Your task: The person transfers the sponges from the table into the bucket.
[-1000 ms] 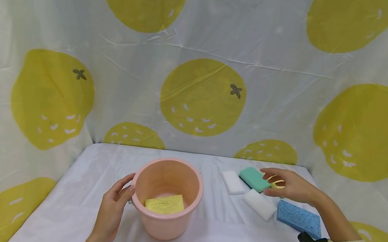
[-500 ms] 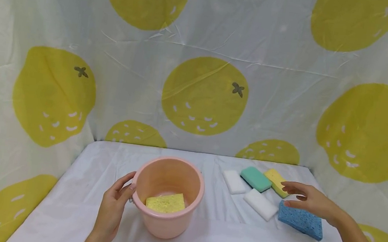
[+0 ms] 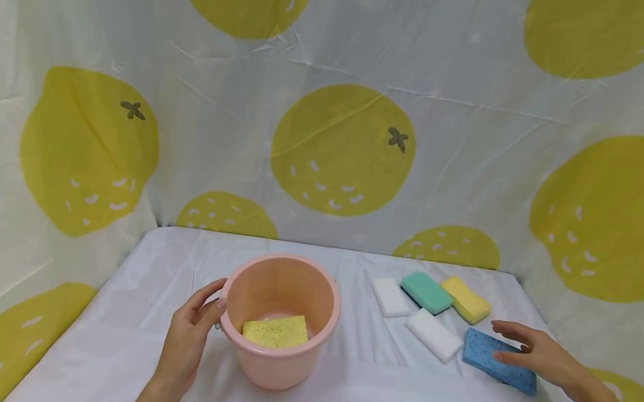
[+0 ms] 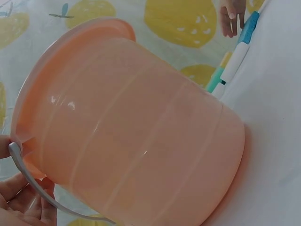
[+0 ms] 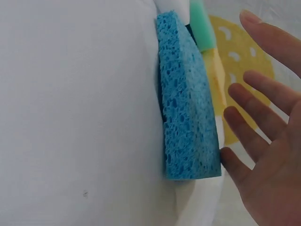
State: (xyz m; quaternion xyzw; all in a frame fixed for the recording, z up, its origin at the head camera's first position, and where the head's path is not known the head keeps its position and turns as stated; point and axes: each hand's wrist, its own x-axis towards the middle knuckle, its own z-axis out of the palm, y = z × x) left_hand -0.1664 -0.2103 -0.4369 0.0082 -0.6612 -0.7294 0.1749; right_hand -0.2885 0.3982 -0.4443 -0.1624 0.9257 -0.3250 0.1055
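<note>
Head view, left hand (image 3: 186, 345) gripping pink bucket (image 3: 274, 359) rim, right hand (image 3: 541, 357) spread wide over blue sponge (image 3: 486, 357), yellow sponge (image 3: 274, 330) inside bucket.

A white-clothed bench (image 3: 163, 315) carries a pink bucket (image 3: 279, 356) and five sponges: two white, one green, one yellow, one blue (image 3: 489, 362).
</note>
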